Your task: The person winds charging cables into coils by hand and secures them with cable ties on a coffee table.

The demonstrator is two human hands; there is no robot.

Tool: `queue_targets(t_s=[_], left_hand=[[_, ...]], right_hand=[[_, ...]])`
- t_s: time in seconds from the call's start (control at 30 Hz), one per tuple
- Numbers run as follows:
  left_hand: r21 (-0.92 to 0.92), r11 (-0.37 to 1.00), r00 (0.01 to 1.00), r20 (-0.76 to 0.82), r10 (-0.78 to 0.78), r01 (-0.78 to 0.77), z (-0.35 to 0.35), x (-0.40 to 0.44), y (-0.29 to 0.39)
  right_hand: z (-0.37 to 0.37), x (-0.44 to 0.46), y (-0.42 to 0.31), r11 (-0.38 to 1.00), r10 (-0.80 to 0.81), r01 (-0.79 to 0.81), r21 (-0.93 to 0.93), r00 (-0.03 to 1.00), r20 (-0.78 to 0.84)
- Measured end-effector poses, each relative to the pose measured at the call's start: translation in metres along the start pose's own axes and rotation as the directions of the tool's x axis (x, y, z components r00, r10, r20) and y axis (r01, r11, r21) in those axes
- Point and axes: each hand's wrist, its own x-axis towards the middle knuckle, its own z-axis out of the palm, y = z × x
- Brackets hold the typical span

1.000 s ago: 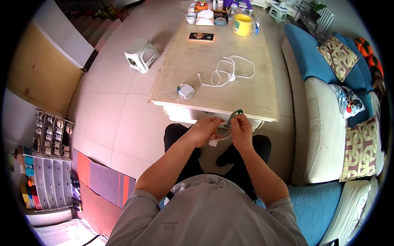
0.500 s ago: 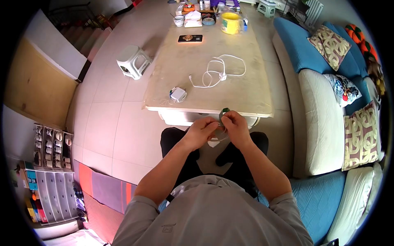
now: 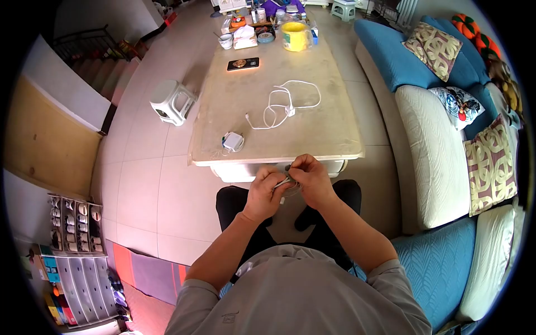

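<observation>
White cable [image 3: 283, 182] gripped in left hand [image 3: 262, 194]; right hand [image 3: 314, 181] pinching dark strap [image 3: 288, 167]; tissues [image 3: 244, 32] in box [image 3: 246, 44].

there are two hands [image 3: 316, 183], one phone [image 3: 243, 63], two stools [image 3: 166, 94], seemingly three cables [image 3: 290, 111].

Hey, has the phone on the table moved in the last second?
No: against the table and tissue box, the phone lies in the same spot; only the view has shifted.

head-worn view, facing forward and down
</observation>
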Motion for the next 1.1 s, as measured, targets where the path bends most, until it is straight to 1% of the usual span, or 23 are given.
queue_targets(t_s=[0.03,0.13,0.2,0.23,0.33,0.43,0.53,0.63,0.73,0.83,0.93,1.03,1.1], left_hand=[[0.027,0.998,0.996,-0.060,0.060,-0.058,0.001,0.001,0.001],[-0.036,0.996,0.996,-0.038,0.084,-0.085,0.002,0.003,0.000],[0.009,0.991,0.990,-0.031,0.135,-0.135,0.000,0.007,0.002],[0.031,0.987,0.987,-0.026,0.160,-0.159,-0.001,0.009,0.002],[0.033,0.993,0.994,0.026,0.109,-0.109,-0.002,0.008,0.001],[-0.008,0.999,0.999,-0.006,-0.044,0.044,-0.004,0.012,0.006],[-0.068,0.983,0.985,0.019,-0.172,0.173,-0.008,0.014,0.005],[-0.262,0.870,0.908,0.087,-0.410,0.418,-0.008,0.014,-0.001],[-0.234,0.760,0.793,0.245,-0.557,0.606,-0.014,0.016,-0.008],[-0.221,0.716,0.741,0.337,-0.582,0.663,-0.019,0.020,-0.004],[-0.312,0.644,0.714,0.358,-0.602,0.699,-0.019,0.020,-0.002],[-0.395,0.602,0.718,0.312,-0.622,0.694,-0.017,0.022,0.006],[-0.341,0.614,0.702,0.335,-0.628,0.712,-0.018,0.022,0.003]], right_hand=[[0.001,-0.001,0.000,1.000,0.001,-0.001,0.013,1.000,-0.001],[0.003,-0.004,-0.001,0.999,0.006,-0.005,0.045,1.000,-0.006],[0.003,-0.004,0.000,0.998,0.003,-0.002,0.058,1.000,-0.014],[0.002,-0.004,0.000,1.000,-0.014,0.014,0.014,1.000,-0.016],[0.000,-0.005,0.001,0.994,-0.060,0.059,-0.096,0.998,-0.007],[-0.002,-0.006,-0.001,0.985,-0.090,0.096,-0.143,0.995,0.045],[-0.005,-0.008,0.000,0.978,-0.111,0.129,-0.162,0.987,0.116],[-0.009,-0.007,0.002,0.956,-0.152,0.185,-0.228,0.976,0.153],[-0.014,-0.008,0.005,0.924,-0.163,0.213,-0.319,0.971,0.176],[-0.019,-0.007,0.008,0.890,-0.167,0.236,-0.389,0.965,0.204],[-0.021,-0.007,0.005,0.829,-0.188,0.294,-0.475,0.947,0.258],[-0.019,-0.009,-0.003,0.733,-0.232,0.381,-0.564,0.919,0.319],[-0.019,-0.009,-0.005,0.680,-0.245,0.418,-0.603,0.904,0.350]])
